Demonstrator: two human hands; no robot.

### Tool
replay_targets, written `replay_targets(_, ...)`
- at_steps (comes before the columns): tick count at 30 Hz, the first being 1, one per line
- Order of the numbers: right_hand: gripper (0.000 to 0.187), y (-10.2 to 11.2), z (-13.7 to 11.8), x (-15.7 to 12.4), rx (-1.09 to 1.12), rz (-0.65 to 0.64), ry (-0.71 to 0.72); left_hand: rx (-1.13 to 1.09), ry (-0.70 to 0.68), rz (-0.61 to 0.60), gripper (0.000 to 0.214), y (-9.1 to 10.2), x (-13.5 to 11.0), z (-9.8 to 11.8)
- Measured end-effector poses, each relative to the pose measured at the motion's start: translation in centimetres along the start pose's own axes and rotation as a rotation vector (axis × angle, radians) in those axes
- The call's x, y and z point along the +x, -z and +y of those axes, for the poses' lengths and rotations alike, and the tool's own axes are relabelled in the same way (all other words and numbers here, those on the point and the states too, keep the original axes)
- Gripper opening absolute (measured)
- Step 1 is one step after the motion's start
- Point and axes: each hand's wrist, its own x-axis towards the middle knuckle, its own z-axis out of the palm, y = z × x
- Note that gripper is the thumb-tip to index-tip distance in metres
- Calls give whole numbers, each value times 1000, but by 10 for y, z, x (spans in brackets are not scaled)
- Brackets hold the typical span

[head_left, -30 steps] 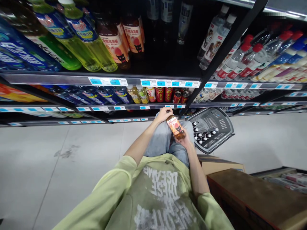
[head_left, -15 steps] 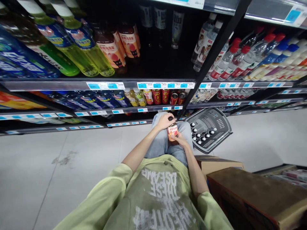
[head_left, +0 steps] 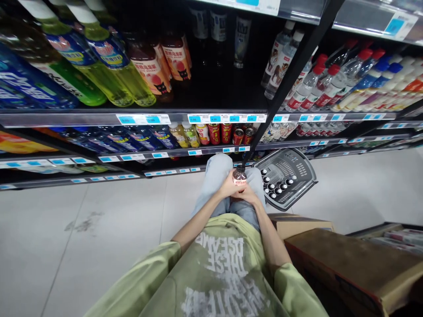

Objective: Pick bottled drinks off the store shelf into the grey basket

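Note:
Between my knees I hold a dark bottle of tea [head_left: 240,175] with a black cap and a pink-orange label, upright or nearly so. My left hand [head_left: 228,186] wraps round its left side, fingers closed. From the right, my right hand [head_left: 247,195] closes round the lower part, and the two hands meet there. They cover the bottle's base and much of its label. Bottles with similar labels [head_left: 176,59] stand on the shelf in front, up and to the left.
A grey basket [head_left: 302,169] holding several dark bottles with white-topped caps sits by my right knee. Shelves of drinks [head_left: 198,119] with price tags run across the front. Cardboard boxes [head_left: 357,264] stand close on my right, on the pale tiled floor [head_left: 125,215].
My left hand has come down from the bottle's cap to its side. The bottle has dropped slightly and its cap now shows. My right hand remains round its lower part.

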Motion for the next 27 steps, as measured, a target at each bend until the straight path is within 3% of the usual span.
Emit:
replay_targets(5, 42, 4, 7, -2, -260, -26, -64, -106, 146, 69, 71, 4, 3, -6)
replay_targets(9, 39, 3, 11, -1, -399, -31, -83, -183, 298, 55, 59, 17, -4, -9)
replay_targets(13, 53, -3, 11, -3, -467, -94, -77, -273, 348, -39, 51, 34, -15, -7)
replay_targets(16, 67, -5, 12, -5, -376, -95, -108, -353, 363, -134, 46, 46, -22, -5)
replay_targets(19, 79, -4, 13, -5, -199, 20, -151, -370, 400, -238, 48, 55, -26, -5)
replay_targets(23, 78, -2, 9, 1, -92, 372, -65, -282, 415, -370, 56, 53, -28, -13)
replay_targets(25, 65, -3, 6, 3, -137, 395, -10, -210, 397, -429, 58, 47, -29, -20)
replay_targets(27, 50, -6, 4, 3, -266, 304, 24, -134, 366, -475, 53, 40, -30, -26)
